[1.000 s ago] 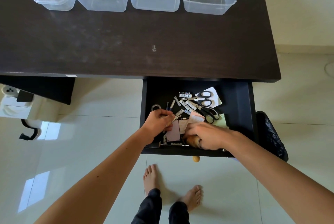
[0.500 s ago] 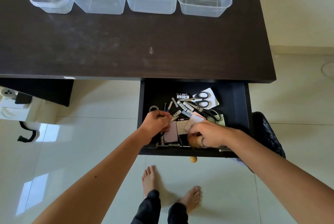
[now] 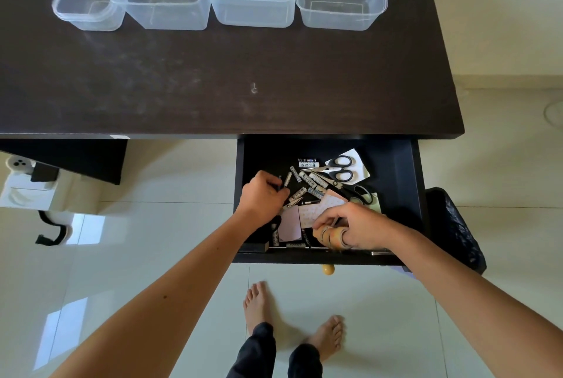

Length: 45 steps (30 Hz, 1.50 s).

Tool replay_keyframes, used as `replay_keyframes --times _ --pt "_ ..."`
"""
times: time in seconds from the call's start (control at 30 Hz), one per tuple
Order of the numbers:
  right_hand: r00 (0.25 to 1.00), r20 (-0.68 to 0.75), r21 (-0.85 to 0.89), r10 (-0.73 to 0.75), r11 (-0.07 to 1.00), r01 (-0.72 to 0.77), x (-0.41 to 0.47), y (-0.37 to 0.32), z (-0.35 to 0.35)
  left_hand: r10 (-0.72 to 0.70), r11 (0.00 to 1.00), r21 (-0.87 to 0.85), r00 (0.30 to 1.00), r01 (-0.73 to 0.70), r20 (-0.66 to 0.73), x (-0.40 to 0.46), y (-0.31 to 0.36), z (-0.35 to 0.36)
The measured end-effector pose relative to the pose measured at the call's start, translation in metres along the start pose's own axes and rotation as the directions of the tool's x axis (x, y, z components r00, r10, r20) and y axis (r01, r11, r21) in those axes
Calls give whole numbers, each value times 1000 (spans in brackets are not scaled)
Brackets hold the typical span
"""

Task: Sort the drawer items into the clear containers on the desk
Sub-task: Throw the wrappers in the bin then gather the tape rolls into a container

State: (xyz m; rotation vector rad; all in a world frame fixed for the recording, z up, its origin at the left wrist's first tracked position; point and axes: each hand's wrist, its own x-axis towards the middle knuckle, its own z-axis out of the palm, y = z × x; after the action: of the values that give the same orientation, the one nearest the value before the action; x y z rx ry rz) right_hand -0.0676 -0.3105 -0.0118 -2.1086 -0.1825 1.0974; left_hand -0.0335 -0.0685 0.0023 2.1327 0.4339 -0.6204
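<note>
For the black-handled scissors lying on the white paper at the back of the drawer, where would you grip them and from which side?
Grip the scissors at the black handle loops, coming from above on the drawer's right. They lie flat on the white paper with the loops pointing right, where the drawer floor is bare. The blades point left into the scattered batteries, so that end looks crowded and harder to pinch.
</note>
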Motion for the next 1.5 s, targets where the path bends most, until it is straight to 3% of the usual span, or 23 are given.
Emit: replay_keyframes --times 0.13,0.27,0.63,0.8,0.93,1.1,1.2,1.5 --pt "1000 -24 44 -6 999 7 -1 -3 4 -113 993 -49 993 111 -38 -1 0 8" --pt "997 -65 217 -51 974 64 -2 -4 2 -152 988 21 985 154 -79 -2 -4 17" --pt "984 -180 407 3 910 72 -10 -6 -7 -109 961 233 979 148 -171 -1 -7 27" --pt "980 -197 456 8 886 84 -9 -1 -3 -54 968 234 983 95 -177 -2 -10 28" --pt "976 -219 466 17 880 90 -11 -1 -2 -31 986 155 985 57 -170 -2 -10 26" --pt "959 -280 479 52 873 93 -14 -1 -5 -123 985 -137 984 105 -131 -2 -5 20" --pt "951 -295 575 97 813 95 -21 -3 -13 -122 965 -245 988 96 -94 0 -5 17" --pt "919 -353 657 175 745 111 -35 4 -38 -85 780 -598 978 183 189 -3 4 2"
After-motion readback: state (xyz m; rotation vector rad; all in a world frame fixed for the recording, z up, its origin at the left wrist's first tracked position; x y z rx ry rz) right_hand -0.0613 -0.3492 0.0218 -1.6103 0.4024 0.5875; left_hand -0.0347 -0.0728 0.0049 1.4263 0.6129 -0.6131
